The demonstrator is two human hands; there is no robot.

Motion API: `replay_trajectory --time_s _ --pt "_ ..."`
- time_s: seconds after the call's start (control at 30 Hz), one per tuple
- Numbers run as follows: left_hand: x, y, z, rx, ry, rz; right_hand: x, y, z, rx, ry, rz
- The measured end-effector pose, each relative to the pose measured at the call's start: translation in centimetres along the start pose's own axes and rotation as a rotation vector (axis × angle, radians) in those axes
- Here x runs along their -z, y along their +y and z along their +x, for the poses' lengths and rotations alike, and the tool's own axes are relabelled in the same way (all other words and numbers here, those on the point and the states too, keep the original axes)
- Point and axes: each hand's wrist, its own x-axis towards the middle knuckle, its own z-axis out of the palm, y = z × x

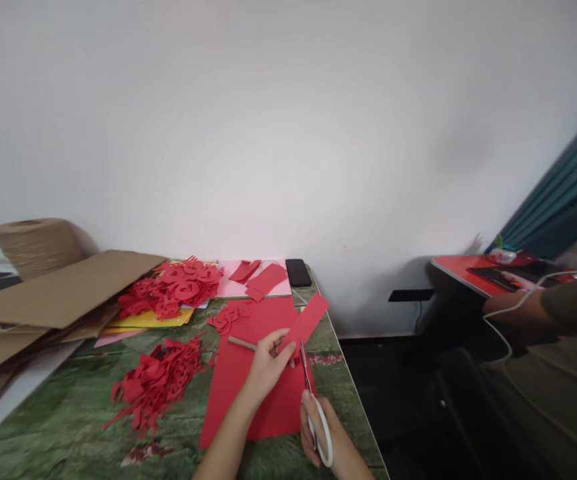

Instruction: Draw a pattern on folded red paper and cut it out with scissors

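Green table point(68, 407) w/ red scraps point(161, 383) & phone point(298, 272); L hand point(270, 363) grips strip point(310, 317), R hand point(336, 428) scissors point(307, 375).

Observed a spool of brown twine point(36, 248) at far left, behind stacked cardboard point(68, 287). Noted a black phone point(298, 273) lying flat at the far corner of the green table point(48, 413), near the white wall point(288, 133). Recorded at right a red-topped desk point(461, 268), a teal curtain point(563, 177) and a co-worker's sleeve point(576, 307).

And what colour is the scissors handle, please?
The scissors handle is white, best seen in the head view.
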Motion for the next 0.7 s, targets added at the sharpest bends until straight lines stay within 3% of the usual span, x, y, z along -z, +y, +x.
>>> replay_trajectory --time_s 0.7 --pt "0.18 -0.27 0.16 -0.001 0.103 0.02 -0.45 0.76 0.76 -0.006 0.026 0.023"
